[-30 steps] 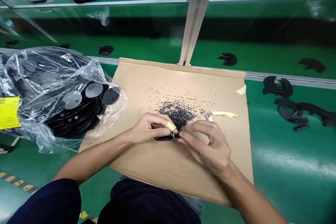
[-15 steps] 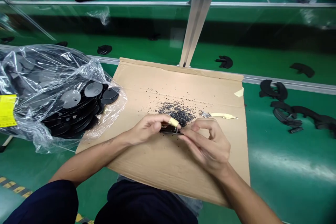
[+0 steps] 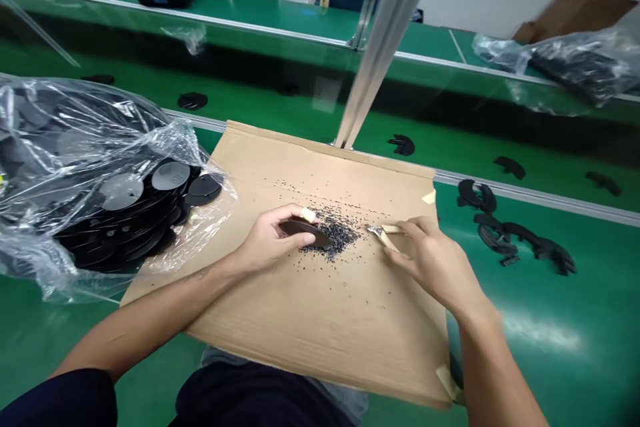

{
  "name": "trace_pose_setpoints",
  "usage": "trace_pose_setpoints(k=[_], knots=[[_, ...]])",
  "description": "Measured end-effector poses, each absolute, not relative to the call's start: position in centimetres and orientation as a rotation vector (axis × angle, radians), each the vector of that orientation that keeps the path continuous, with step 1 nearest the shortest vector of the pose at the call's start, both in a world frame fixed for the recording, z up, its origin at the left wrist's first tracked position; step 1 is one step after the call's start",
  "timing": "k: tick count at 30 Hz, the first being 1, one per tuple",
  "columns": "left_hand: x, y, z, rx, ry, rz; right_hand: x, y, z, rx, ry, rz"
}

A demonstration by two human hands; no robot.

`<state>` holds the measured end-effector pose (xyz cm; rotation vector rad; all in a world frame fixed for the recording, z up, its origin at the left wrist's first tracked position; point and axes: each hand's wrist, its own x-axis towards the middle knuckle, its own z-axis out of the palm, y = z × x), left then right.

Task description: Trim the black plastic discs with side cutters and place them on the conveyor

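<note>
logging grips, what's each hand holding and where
The left hand holds a black disc by its rim, the right hand small snips by their cream handles.

The right hand (image 3: 435, 267) has moved away from the left hand (image 3: 270, 243) and now grips the small cutter with yellow handles (image 3: 383, 233), which before was lying on the cardboard sheet (image 3: 325, 327). The black plastic disc (image 3: 305, 232) now shows its wide face, held only by the left hand.

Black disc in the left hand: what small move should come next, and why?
Probably bring the cutters up to the rim of the black disc. The right hand appears to grip the cutters, while the left hand holds the disc steady just beside the pile of black flecks, which look like trimmings.
</note>
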<state>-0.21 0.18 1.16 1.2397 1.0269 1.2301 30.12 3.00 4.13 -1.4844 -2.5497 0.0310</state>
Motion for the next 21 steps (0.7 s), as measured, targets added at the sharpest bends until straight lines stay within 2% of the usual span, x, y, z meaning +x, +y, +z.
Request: trace_pose_setpoints(k=[8, 21], knots=[[-0.2, 0.2, 1.0, 1.334, 0.984, 1.185, 23.3, 1.6, 3.8, -1.041, -2.22, 0.623], [-0.2, 0.2, 1.6, 1.567, 0.966, 1.13, 23.8, 0.5, 2.5, -0.909, -2.306, 0.379]])
